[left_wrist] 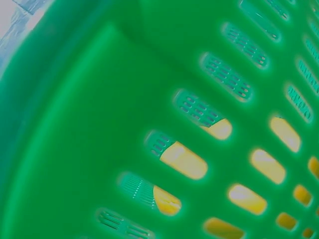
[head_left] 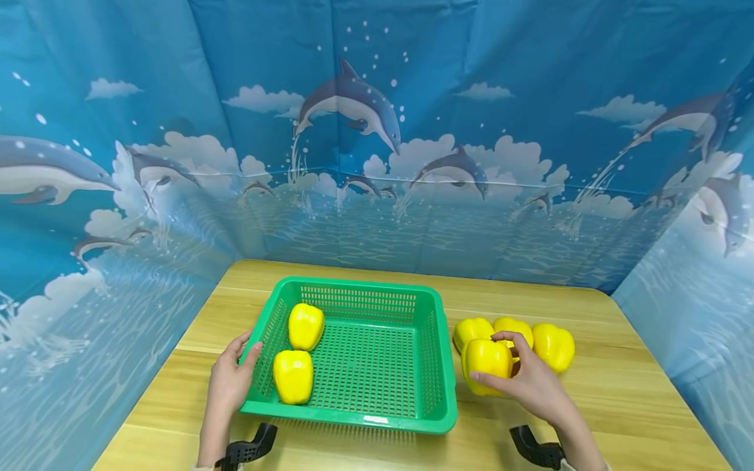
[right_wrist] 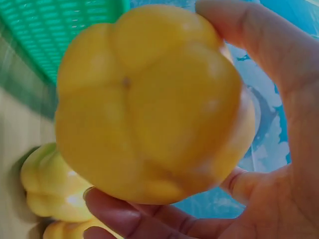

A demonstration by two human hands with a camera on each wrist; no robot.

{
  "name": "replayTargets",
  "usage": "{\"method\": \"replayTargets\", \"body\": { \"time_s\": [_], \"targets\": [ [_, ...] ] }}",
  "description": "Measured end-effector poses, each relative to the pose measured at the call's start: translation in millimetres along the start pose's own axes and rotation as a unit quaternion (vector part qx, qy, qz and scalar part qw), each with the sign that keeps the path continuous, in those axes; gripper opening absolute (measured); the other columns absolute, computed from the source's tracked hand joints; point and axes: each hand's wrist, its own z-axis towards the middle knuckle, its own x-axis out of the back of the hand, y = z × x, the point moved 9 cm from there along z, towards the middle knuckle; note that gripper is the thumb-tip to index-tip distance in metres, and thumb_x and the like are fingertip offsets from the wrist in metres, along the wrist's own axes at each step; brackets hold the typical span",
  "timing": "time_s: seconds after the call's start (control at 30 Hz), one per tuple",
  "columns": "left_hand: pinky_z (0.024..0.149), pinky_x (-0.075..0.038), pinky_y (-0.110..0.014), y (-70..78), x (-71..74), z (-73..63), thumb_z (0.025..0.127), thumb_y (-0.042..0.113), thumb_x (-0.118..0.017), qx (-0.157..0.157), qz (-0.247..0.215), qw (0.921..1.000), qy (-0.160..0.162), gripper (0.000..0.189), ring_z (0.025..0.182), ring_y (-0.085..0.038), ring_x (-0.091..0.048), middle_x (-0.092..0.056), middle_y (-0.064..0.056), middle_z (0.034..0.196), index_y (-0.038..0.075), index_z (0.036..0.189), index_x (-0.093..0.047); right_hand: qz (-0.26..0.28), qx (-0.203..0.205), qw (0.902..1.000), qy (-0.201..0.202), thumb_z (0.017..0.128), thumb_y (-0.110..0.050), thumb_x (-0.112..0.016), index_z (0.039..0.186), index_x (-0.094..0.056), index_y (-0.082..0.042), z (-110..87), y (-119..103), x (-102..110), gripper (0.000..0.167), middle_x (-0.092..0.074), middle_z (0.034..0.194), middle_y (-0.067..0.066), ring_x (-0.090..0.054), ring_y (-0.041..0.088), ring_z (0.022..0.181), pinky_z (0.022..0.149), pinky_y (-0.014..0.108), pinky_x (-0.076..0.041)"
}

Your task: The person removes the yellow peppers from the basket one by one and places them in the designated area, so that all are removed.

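My right hand grips a yellow bell pepper between thumb and fingers, to the right of the green basket. In the right wrist view this bell pepper fills the middle, its lobed end facing the camera. On the basket's left rim rests my left hand, thumb over the edge and fingers along the outside wall. Inside the basket, two yellow bell peppers stand along the left side, a rear one and a front one. Through slots in the basket wall, yellow shows in the left wrist view.
Behind the right hand, more bell peppers sit on the wooden table: one at left, one in the middle and one at right. A blue dolphin-print curtain hangs behind the table and at both sides.
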Motion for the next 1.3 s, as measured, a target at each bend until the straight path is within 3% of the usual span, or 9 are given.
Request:
{"method": "replayTargets", "body": {
  "time_s": [0.27, 0.57, 1.3],
  "targets": [
    [0.099, -0.031, -0.061, 0.4, -0.6, -0.7, 0.1, 0.036, -0.047, 0.001, -0.002, 1.0, -0.003, 0.056, 0.127, -0.046, -0.037, -0.041, -0.03, 0.138, 0.001, 0.144, -0.037, -0.051, -0.006, 0.9986, -0.01, 0.074, -0.047, -0.079, 0.133, -0.038, -0.008, 0.2, 14, -6, 0.082, -0.059, 0.103, 0.013, -0.054, 0.023, 0.083, 0.061, 0.033, -0.044],
    [0.099, -0.032, -0.06, 2.1, 1.5, -4.9, 0.1, 0.041, -0.046, 0.004, 0.001, 1.0, 0.001, 0.058, 0.125, -0.046, -0.039, -0.042, -0.03, 0.137, 0.002, 0.142, -0.039, -0.071, -0.021, 0.9971, -0.018, 0.071, -0.051, -0.079, 0.13, -0.04, -0.01, 0.3, 25, -12, 0.082, -0.061, 0.104, 0.015, -0.057, 0.024, 0.085, 0.06, 0.033, -0.045],
    [0.099, -0.032, -0.06, 3.1, 1.4, -1.1, 0.1, 0.037, -0.047, 0.008, 0.001, 1.0, 0.0, 0.057, 0.127, -0.045, -0.038, -0.042, -0.029, 0.138, 0.002, 0.144, -0.038, -0.057, -0.044, 0.9963, -0.048, 0.071, -0.049, -0.08, 0.132, -0.04, -0.007, 3.1, 48, -26, 0.084, -0.057, 0.115, 0.022, -0.055, 0.034, 0.1, 0.07, 0.043, -0.048]
  ]
}}
